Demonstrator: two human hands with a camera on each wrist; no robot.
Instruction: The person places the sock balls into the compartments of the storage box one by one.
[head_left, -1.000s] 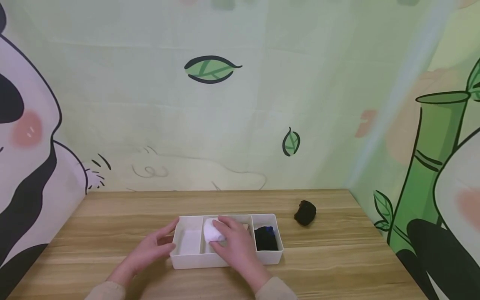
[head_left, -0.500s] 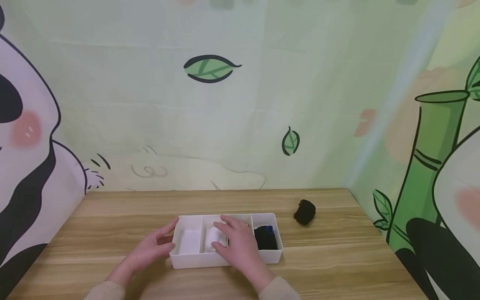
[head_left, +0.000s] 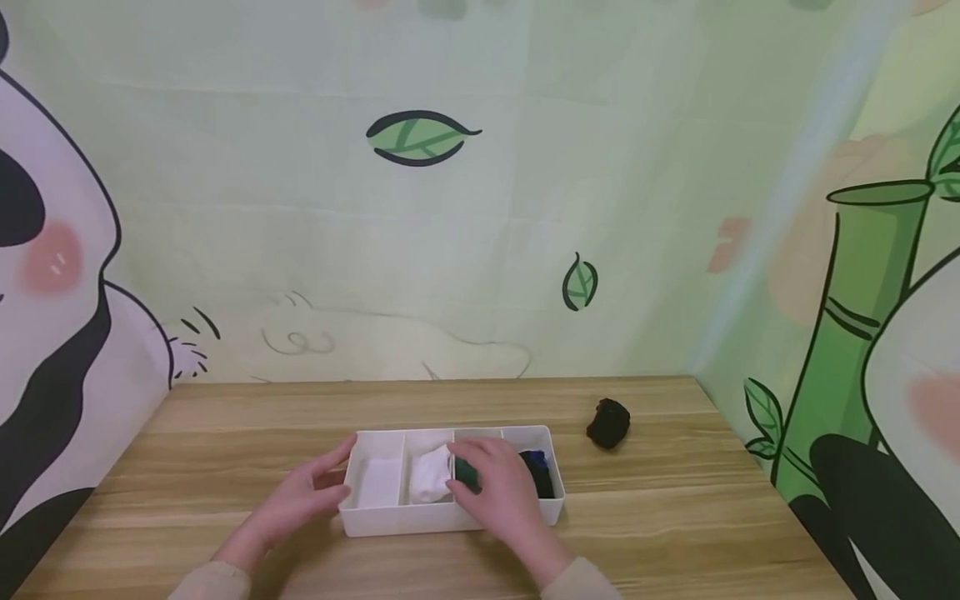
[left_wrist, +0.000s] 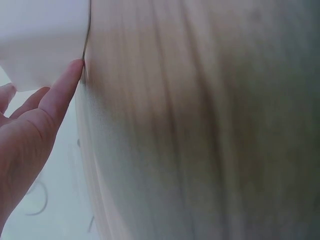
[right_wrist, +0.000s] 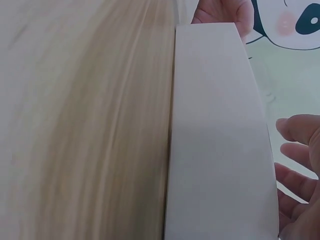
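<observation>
A white divided box (head_left: 408, 522) stands on the table. My left hand (head_left: 303, 492) touches its left end with straight fingers, the thumb near the front corner and the index finger near the back one. A white rolled-up cloth bundle (head_left: 430, 475) lies in the second compartment from the left. Over the third compartment hovers my right hand (head_left: 502, 487), thumb and fingers apart, with the fingertips right beside the white bundle. Dark green cloth (head_left: 467, 473) shows between them. In the right wrist view, those fingers (right_wrist: 300, 131) are spread above the box rim.
Black and blue cloth (head_left: 538, 475) fills the rightmost compartment, partly hidden by the right hand. A black rolled-up cloth bundle (head_left: 608, 424) lies on the wooden table (head_left: 247, 417) behind the box, to the right. A printed fabric backdrop (head_left: 300, 250) rises behind the table.
My right hand has let go of the white bundle, which now lies lower in its compartment, and has shifted right. The green cloth has come into sight. My left hand has stayed put.
</observation>
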